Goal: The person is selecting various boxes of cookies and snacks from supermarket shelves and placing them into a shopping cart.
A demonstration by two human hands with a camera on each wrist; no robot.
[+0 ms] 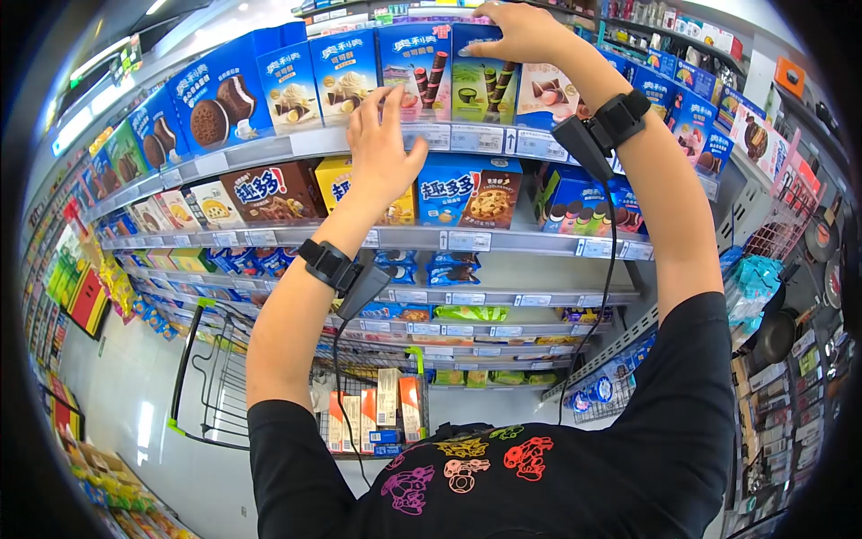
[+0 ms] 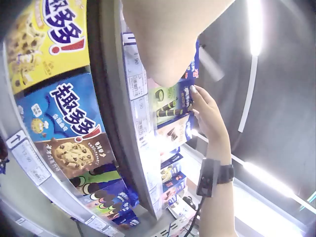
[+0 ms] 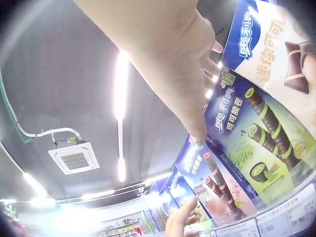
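Note:
A green-and-blue box of chocolate wafer rolls (image 1: 485, 83) stands on the top shelf. My right hand (image 1: 523, 38) grips its upper edge, the thumb at the upper left corner and the other fingers reaching over the top. In the right wrist view those fingers are partly hidden behind the box (image 3: 256, 133). Left of it stands a pink-and-blue wafer roll box (image 1: 415, 76). My left hand (image 1: 382, 144) is raised before the shelf with spread fingers, their tips overlapping the pink box's lower left part. The left wrist view shows the right hand (image 2: 210, 116) at the green box's top.
Blue cookie boxes (image 1: 211, 99) line the top shelf on the left, and a cream-and-blue box (image 1: 545, 90) stands to the right. Below are cookie boxes (image 1: 467, 193) behind a shelf edge with price tags (image 1: 465, 241). A shopping cart (image 1: 220, 359) holding several boxes stands below.

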